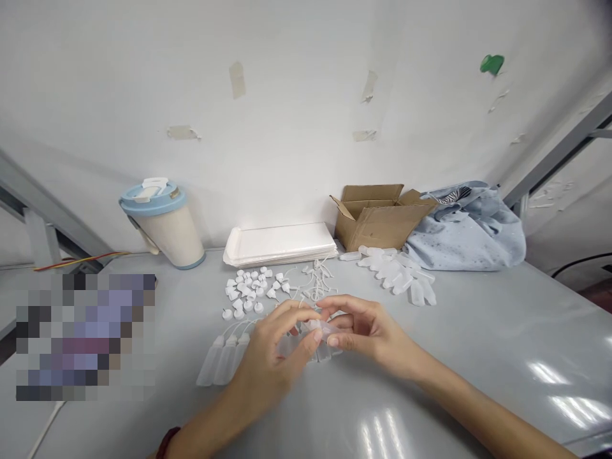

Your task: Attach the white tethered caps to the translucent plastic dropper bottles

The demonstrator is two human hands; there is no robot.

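Note:
Over the middle of the table, my left hand (280, 344) and my right hand (370, 331) meet around a small translucent plastic bottle (327, 329). The left thumb and fingers pinch its white neck end, while the right fingers close on its body. Whether a cap sits on that end is partly hidden by my fingers. Finished-looking bottles with white tops and thin loops (224, 357) lie in a row beside and behind my left hand. More bottles (321, 352) show beneath both hands. White caps (248, 287) are scattered just beyond, beside a bunch of thin white straps (319, 280).
Loose translucent bottles (396, 271) lie in a pile at the right, before an open cardboard box (377, 223) and a blue cloth bag (468, 229). A stack of white trays (282, 243) rests against the wall. At left stand a tumbler (165, 223) and a pixelated area.

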